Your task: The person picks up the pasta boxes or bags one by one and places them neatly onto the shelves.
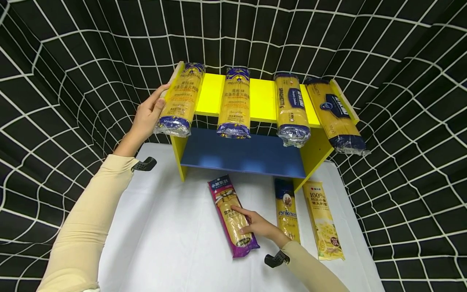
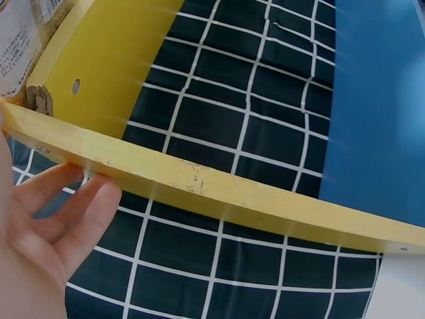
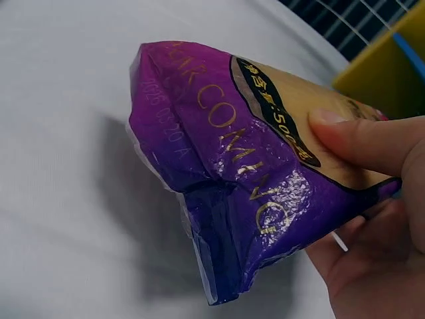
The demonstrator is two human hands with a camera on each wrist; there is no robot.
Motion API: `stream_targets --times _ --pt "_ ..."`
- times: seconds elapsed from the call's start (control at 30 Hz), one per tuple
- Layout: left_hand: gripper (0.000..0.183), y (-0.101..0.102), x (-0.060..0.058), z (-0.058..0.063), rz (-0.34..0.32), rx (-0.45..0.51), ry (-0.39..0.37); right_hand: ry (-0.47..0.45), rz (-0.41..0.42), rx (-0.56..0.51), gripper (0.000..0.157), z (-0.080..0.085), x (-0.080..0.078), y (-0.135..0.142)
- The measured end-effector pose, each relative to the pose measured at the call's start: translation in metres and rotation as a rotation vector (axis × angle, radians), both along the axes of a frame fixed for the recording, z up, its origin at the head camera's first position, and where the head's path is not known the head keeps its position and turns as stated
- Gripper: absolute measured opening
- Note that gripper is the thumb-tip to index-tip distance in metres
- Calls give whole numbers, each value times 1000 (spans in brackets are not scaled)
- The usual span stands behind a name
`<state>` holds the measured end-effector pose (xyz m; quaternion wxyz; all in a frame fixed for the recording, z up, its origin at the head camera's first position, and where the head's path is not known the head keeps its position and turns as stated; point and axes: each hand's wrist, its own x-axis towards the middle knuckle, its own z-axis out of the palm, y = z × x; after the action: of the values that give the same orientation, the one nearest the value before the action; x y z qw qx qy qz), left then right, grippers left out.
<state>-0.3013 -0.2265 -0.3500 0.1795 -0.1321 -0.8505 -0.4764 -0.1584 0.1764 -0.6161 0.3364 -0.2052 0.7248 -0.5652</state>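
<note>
My right hand (image 1: 257,224) grips a spaghetti packet (image 1: 229,219) with a purple end, thumb on its front face. In the right wrist view the packet's purple end (image 3: 219,153) is tilted above the white cloth, casting a shadow. My left hand (image 1: 145,115) holds the left side panel of a yellow and blue shelf (image 1: 211,94) near its top. In the left wrist view, bent fingers (image 2: 86,206) touch that panel's edge (image 2: 192,183). Beside the left hand lies a blue-ended spaghetti packet (image 1: 182,97) on the top board.
Three more spaghetti packets lie on the top board: one left of centre (image 1: 235,101), one right of centre (image 1: 292,105), one slanting at the right (image 1: 335,113). An ankara packet (image 1: 287,209) and a yellow packet (image 1: 322,219) lie on the white cloth (image 1: 175,235). Black gridded curtains surround everything.
</note>
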Motion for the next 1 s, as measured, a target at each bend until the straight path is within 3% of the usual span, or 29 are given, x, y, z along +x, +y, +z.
stream_targets --times 0.2,0.5,1.0 --pt "44 -1 -3 -3 -10 -2 6 5 88 6 85 10 1 -18" --pt "43 -1 -2 -1 -8 -6 2 11 106 71 83 23 4 -32" --pt "44 -2 -3 -3 -9 -4 4 22 147 0 81 53 6 -37"
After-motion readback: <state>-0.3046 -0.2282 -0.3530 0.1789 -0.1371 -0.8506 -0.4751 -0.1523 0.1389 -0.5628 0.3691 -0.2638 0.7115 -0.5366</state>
